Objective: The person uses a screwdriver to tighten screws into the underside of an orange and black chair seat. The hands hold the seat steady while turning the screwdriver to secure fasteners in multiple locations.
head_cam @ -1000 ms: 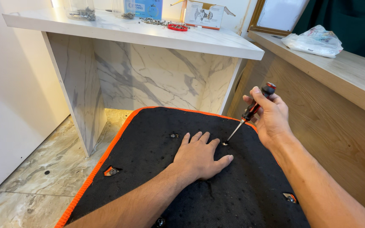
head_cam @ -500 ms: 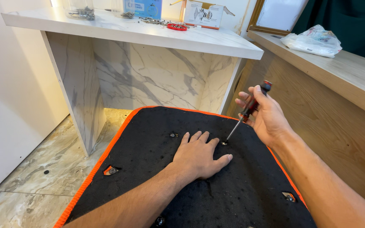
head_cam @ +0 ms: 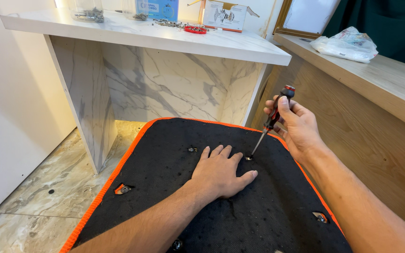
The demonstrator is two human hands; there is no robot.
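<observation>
A: Gripping what?
B: Screwdriver (head_cam: 273, 117), tilted, tip on a screw (head_cam: 249, 158) in the black pad (head_cam: 165, 187); right hand (head_cam: 296, 126) was closed round its handle.
A: Left hand (head_cam: 221, 173)?
B: Spread flat on the pad, just beside the tip. Marble counter (head_cam: 155, 40) stood beyond.

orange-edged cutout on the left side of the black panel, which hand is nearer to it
Left. The left hand lies flat on the black panel, right of the cutout. The right hand is raised farther right, gripping a screwdriver.
</observation>
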